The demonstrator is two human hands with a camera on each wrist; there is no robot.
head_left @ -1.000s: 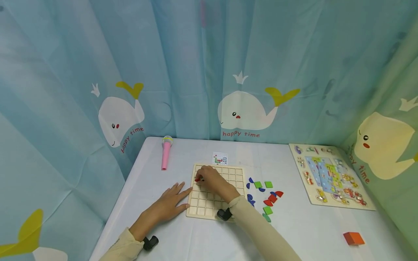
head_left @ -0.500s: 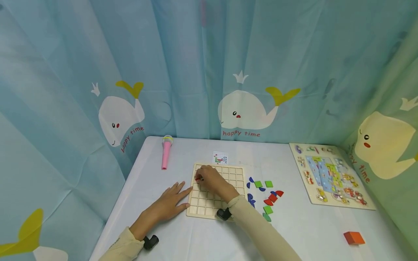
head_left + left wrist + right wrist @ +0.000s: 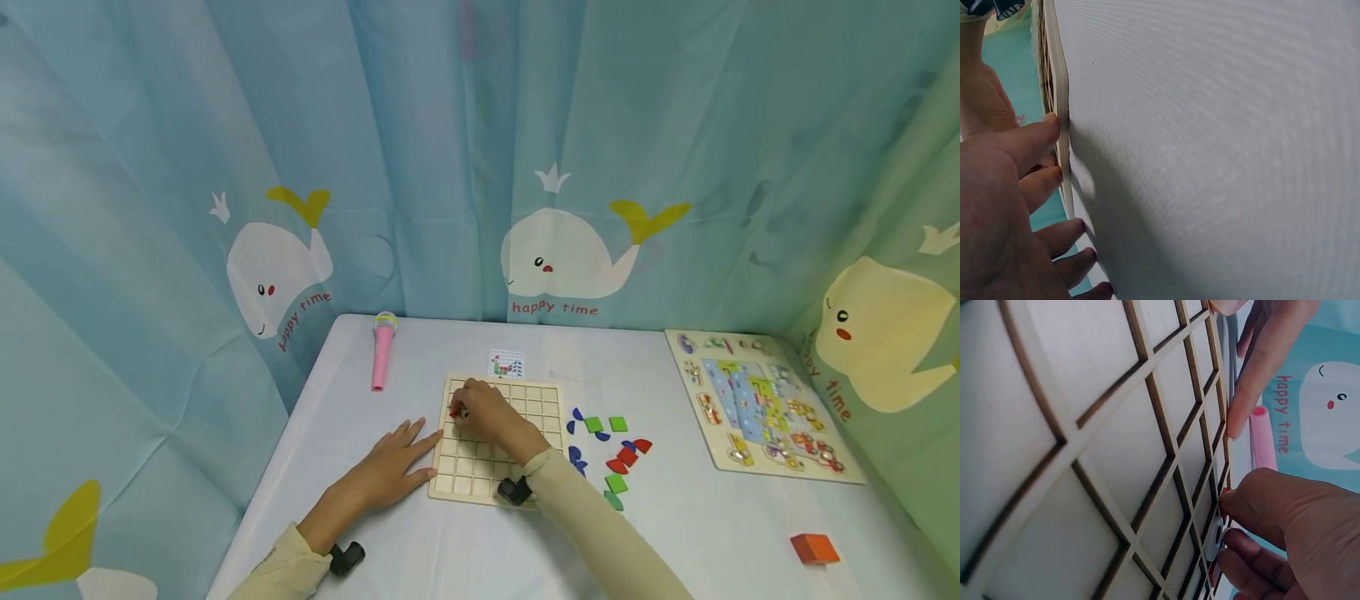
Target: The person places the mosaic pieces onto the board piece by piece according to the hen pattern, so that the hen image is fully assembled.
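Head view is showing the right hand [image 3: 487, 414] pinching a red piece [image 3: 454, 412] at its fingertips — just over the wooden grid board [image 3: 540, 400]. Left hand [image 3: 386, 471] is lying flat, fingers pressing the board's near-left edge.

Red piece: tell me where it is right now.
In the head view the red piece sits pinched in the right hand over the far-left cells of the wooden grid board, just right of the left hand.
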